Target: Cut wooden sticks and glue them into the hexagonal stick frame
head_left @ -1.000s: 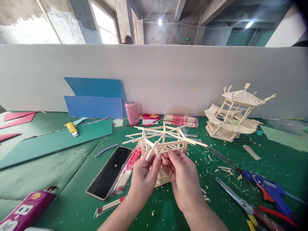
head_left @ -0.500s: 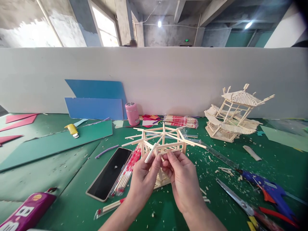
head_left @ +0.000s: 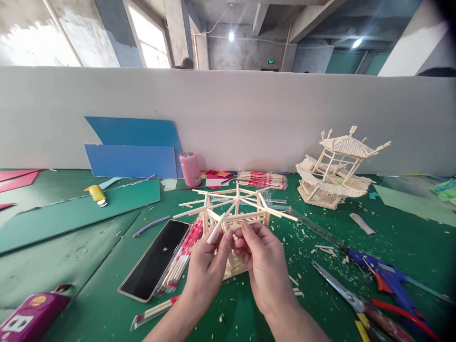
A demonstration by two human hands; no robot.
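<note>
Two hands were held at the green mat's near middle: the left hand (head_left: pixel 206 263) pinched a short pale wooden stick (head_left: pixel 216 228), the right hand (head_left: pixel 265 266) gripped the open-framed pale stick pavilion (head_left: pixel 233 213). Uneven pressure could have snapped glued joints.

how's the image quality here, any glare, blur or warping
Head view: sharp at the centre, on both hands and the stick frame; ceiling lamps flare; the window is blown out; the white partition bows from wide-angle distortion; the glue gun smears near the edge.
</note>
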